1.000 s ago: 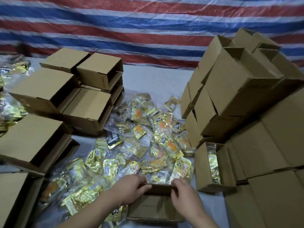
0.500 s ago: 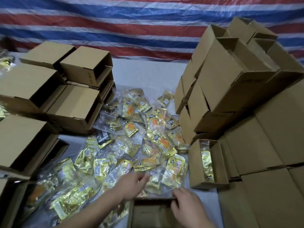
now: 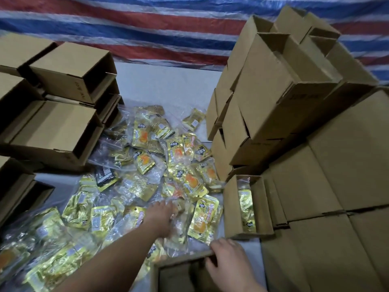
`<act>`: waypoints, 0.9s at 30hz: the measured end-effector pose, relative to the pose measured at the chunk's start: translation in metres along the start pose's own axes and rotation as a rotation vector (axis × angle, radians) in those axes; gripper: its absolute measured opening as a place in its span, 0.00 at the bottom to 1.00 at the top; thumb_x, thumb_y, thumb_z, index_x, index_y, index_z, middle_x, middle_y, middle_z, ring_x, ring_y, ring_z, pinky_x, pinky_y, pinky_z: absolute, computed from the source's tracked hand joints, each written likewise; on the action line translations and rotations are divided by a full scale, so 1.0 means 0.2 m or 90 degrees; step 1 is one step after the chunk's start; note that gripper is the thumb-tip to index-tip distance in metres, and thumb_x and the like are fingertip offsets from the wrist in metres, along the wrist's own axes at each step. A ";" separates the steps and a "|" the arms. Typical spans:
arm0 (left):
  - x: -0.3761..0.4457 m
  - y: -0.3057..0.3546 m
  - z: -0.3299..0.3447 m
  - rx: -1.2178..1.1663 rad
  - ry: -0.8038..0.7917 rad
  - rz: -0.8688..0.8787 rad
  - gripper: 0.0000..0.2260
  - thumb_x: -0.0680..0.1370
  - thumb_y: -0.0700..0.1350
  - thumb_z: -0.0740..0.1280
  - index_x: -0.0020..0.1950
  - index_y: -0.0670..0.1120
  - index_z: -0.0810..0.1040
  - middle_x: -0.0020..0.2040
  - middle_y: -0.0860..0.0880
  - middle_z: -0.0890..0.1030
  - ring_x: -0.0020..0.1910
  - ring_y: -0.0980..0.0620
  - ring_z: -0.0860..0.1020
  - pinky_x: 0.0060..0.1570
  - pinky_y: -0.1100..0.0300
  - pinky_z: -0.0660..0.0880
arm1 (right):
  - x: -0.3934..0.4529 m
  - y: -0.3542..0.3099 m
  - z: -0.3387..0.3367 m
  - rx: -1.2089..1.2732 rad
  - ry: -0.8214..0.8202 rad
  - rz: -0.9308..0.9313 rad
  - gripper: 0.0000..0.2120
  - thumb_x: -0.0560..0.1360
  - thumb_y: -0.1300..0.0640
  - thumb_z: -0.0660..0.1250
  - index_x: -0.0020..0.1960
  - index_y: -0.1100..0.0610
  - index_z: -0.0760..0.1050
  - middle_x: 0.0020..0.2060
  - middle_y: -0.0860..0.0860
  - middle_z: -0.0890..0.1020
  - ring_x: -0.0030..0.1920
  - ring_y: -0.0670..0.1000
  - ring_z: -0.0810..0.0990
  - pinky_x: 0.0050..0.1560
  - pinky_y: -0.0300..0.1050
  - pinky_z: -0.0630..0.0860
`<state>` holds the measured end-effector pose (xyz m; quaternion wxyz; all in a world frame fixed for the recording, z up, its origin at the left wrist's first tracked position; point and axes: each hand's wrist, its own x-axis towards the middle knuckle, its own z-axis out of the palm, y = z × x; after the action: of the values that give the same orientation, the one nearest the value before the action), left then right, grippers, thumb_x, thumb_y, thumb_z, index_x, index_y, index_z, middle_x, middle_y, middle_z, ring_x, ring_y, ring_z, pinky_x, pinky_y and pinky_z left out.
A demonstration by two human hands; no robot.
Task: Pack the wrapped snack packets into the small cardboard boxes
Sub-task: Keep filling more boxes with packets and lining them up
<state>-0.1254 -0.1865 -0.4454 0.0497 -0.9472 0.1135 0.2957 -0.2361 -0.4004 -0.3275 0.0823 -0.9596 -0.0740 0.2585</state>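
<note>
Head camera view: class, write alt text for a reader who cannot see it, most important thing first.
A person's left hand reaches into a heap of gold snack packets on a table while the right hand grips the far edge of an open cardboard box in front of them. Another small box holding a packet stands to the right, between stacks of cardboard boxes.

A striped tarpaulin [image 3: 147,28] hangs at the far side, with red, blue and white bands (a little wrinkled). Below it lies a pale grey table surface [image 3: 164,85], bare in the far middle part.
</note>
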 end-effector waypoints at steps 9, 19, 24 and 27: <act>-0.11 -0.07 -0.16 -0.315 -0.065 -0.036 0.18 0.80 0.42 0.63 0.70 0.43 0.72 0.60 0.43 0.79 0.57 0.45 0.79 0.56 0.55 0.76 | 0.03 -0.01 -0.12 0.199 -0.159 -0.051 0.41 0.68 0.29 0.62 0.77 0.42 0.59 0.74 0.39 0.64 0.74 0.44 0.59 0.76 0.48 0.52; -0.49 0.00 -0.79 -0.897 0.135 0.071 0.04 0.70 0.45 0.69 0.37 0.47 0.77 0.31 0.48 0.78 0.30 0.49 0.76 0.34 0.52 0.74 | 0.30 -0.38 -0.45 0.893 -0.013 -0.005 0.46 0.59 0.30 0.72 0.74 0.34 0.60 0.66 0.41 0.75 0.62 0.43 0.79 0.58 0.45 0.78; -0.63 0.00 -0.94 -0.857 0.144 0.241 0.07 0.75 0.43 0.70 0.46 0.40 0.77 0.39 0.43 0.79 0.40 0.50 0.78 0.46 0.52 0.77 | 0.34 -0.46 -0.60 1.137 -0.088 0.043 0.35 0.60 0.31 0.71 0.58 0.54 0.84 0.54 0.57 0.85 0.53 0.57 0.85 0.45 0.57 0.83; -0.63 -0.02 -0.95 -0.595 0.270 0.184 0.19 0.72 0.56 0.70 0.59 0.49 0.76 0.60 0.45 0.75 0.60 0.48 0.74 0.65 0.49 0.71 | 0.33 -0.39 -0.61 1.161 -0.150 -0.012 0.19 0.70 0.41 0.71 0.55 0.51 0.85 0.57 0.58 0.84 0.55 0.58 0.84 0.54 0.62 0.81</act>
<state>-0.1211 -0.1892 -0.2182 -0.4430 -0.8820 0.1067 0.1204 -0.1250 -0.3266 -0.2406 0.8012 -0.4900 0.1428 0.3125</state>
